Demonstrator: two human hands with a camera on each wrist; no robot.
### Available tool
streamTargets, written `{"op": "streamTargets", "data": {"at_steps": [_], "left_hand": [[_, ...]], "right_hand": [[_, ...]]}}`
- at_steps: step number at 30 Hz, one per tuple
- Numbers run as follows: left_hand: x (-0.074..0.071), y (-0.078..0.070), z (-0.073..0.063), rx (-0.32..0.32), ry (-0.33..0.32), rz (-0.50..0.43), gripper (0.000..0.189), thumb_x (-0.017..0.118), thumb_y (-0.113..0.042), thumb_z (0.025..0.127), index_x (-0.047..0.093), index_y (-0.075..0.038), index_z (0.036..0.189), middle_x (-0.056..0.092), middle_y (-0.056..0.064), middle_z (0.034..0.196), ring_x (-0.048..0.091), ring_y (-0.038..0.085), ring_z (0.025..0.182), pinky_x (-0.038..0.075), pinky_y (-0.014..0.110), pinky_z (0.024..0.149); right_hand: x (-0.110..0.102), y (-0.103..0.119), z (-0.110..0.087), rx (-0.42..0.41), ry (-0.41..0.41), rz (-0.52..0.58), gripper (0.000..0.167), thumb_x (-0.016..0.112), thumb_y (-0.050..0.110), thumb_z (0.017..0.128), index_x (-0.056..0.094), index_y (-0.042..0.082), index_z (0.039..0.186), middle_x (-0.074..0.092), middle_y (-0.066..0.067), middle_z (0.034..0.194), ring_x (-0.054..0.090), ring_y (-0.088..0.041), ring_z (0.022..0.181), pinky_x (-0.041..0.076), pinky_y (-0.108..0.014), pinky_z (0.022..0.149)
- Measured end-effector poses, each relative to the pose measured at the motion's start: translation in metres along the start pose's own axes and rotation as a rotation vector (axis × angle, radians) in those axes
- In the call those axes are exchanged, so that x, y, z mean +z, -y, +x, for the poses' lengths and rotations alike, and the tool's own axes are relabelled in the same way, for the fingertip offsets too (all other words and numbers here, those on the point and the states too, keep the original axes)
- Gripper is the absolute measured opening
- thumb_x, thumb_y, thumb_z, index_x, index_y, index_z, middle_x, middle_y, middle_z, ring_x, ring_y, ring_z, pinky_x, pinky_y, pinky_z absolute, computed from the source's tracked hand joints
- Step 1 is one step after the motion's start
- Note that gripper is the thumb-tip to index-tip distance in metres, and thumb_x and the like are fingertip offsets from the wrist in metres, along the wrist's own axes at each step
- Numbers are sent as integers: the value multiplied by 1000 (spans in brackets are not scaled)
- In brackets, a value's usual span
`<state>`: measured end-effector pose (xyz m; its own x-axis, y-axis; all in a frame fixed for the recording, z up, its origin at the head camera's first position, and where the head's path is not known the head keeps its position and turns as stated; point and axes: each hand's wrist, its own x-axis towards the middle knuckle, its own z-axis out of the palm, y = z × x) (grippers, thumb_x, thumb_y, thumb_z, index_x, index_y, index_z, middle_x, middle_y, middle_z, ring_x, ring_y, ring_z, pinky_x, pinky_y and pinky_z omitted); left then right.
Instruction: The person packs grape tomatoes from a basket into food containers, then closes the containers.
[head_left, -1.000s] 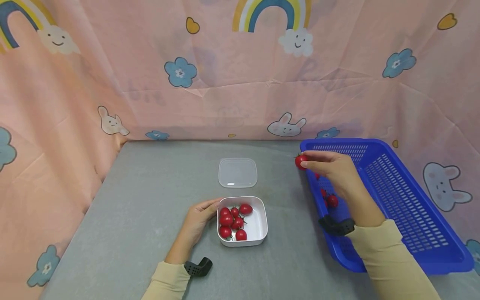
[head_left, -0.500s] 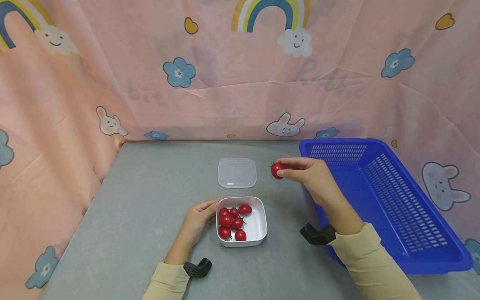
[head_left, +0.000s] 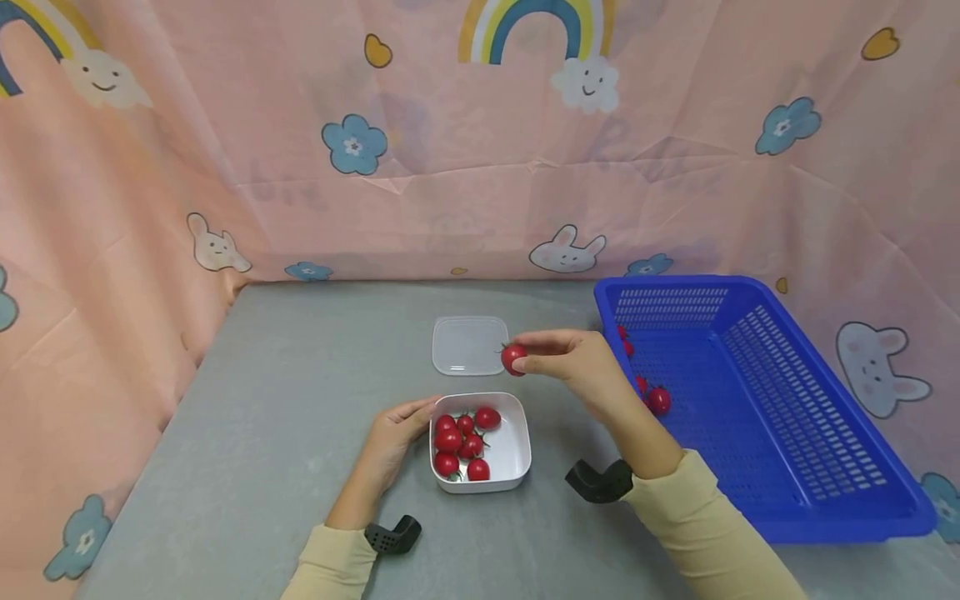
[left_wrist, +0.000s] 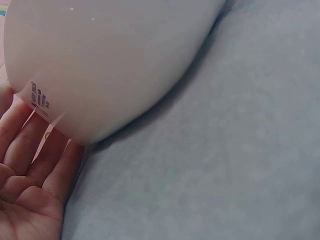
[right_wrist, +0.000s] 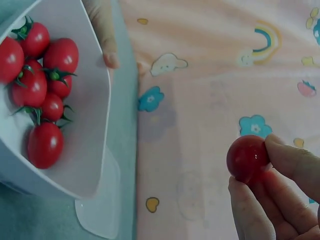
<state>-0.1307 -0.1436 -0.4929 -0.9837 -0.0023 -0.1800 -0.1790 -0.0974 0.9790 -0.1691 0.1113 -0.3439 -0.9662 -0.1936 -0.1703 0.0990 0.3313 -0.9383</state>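
A white box (head_left: 519,450) holding several red cherry tomatoes (head_left: 471,447) stands on the table. My left hand (head_left: 396,437) touches the outside of its left wall, and in the left wrist view the fingers (left_wrist: 22,142) lie fairly straight against that wall. Beyond the box's far right corner, my right hand (head_left: 573,367) pinches a single cherry tomato (head_left: 513,359) between thumb and fingers. Seen from the right wrist, this tomato (right_wrist: 248,158) is round and glossy, gripped at the fingertips and apart from the box (right_wrist: 92,150).
A clear lid (head_left: 468,346) lies flat behind the box. To the right is a large blue basket (head_left: 780,417) with a few tomatoes (head_left: 658,401) along its left side. A pink patterned cloth (head_left: 435,192) hangs behind the grey table (head_left: 300,375).
My right hand has carried the cherry tomato left from the basket's edge, to beside the lid's right edge. The left hand and the box have stayed in place.
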Motion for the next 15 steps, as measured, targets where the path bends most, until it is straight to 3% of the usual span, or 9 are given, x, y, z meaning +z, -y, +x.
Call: {"op": "streamTargets", "data": {"at_steps": [8, 15], "left_hand": [[-2, 1, 0, -1, 12, -5, 35, 66, -17, 95, 67, 6, 121, 70, 15, 123, 67, 3, 103, 54, 20, 90], [-2, -1, 0, -2, 16, 22, 34, 66, -18, 95, 68, 4, 121, 69, 15, 125, 67, 3, 105, 54, 21, 92]], "right_hand": [[20, -1, -5, 10, 2, -24, 39, 82, 21, 82, 73, 7, 118, 73, -11, 119, 63, -25, 119, 51, -46, 103], [39, -15, -5, 2, 11, 7, 37, 83, 18, 81, 75, 5, 114, 75, -10, 112, 67, -24, 113, 50, -44, 103]]}}
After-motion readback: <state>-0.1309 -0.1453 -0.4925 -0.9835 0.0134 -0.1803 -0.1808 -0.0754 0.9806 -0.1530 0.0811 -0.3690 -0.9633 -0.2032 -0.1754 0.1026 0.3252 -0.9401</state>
